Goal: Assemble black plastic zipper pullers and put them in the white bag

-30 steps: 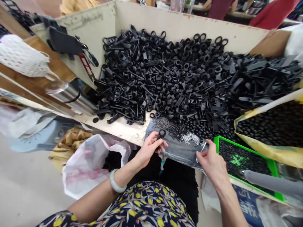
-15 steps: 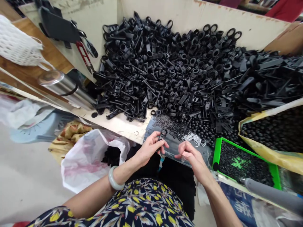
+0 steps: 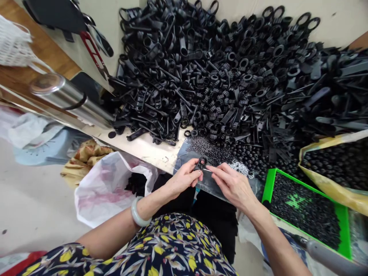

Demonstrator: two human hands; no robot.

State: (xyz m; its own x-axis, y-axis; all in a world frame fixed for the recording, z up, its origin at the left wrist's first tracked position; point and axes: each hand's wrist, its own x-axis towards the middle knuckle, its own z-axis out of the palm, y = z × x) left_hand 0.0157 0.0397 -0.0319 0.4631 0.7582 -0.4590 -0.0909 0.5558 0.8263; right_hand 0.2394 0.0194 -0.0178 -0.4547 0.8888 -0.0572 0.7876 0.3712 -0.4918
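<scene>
Between the thumb and fingers of my left hand [image 3: 185, 178] is a small black plastic part [image 3: 201, 164] with a round end. My right hand [image 3: 231, 183] pinches a thin silvery pin [image 3: 207, 170], its tip at the right side of the black part. Both hands are over a dark mat [image 3: 212, 184] at the table's front edge. Just beyond my right hand lies a small pile of silvery pins [image 3: 240, 168]. Tiny dark pieces [image 3: 205, 147] are spread behind the hands.
A large heap of black plastic parts [image 3: 218, 76] covers the table. To the right are a green tray [image 3: 268, 188] of small black pieces, a yellow-edged sack [image 3: 324, 178] and a grey tool [image 3: 327, 251]. A steel flask [image 3: 66, 96] and a white bag [image 3: 94, 199] are on the left.
My right hand has moved left and brought the pin to the black part. The black part is now turned in my left hand. The camera view has shifted closer to the table.
</scene>
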